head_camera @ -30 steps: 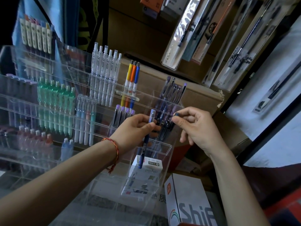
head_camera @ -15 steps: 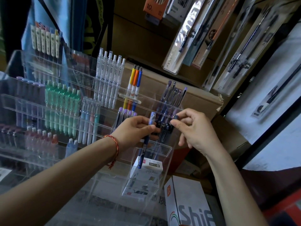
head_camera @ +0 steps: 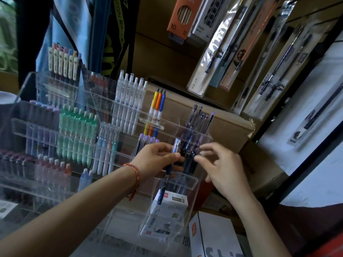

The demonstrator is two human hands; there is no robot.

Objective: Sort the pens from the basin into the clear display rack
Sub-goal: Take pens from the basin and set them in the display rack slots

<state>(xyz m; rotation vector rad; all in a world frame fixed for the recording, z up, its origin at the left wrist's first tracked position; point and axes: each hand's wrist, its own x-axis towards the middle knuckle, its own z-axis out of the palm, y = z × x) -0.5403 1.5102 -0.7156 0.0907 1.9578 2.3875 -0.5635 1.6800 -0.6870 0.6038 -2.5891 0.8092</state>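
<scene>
A clear acrylic tiered display rack (head_camera: 187, 184) stands in front of a brown cardboard box (head_camera: 226, 127), its slots filled with rows of white pens (head_camera: 130, 101), mint green pens (head_camera: 78, 130) and a yellow, orange and blue trio (head_camera: 157, 108). At the rack's right-hand column, the left hand (head_camera: 157, 158), with a red braided bracelet (head_camera: 136, 175) at its wrist, pinches a dark blue pen with a clear top (head_camera: 176, 146) between thumb and fingertips. The pen hangs nearly upright in front of the rack's middle tier, its tip pointing down toward a small white box (head_camera: 170, 203) in the rack's lowest compartment. The right hand (head_camera: 222, 169) is blurred, its fingers spread apart and loosely bent, holding nothing. Its fingertips are just beside the dark pens (head_camera: 189, 156) already standing in that tier; whether they touch is unclear.
</scene>
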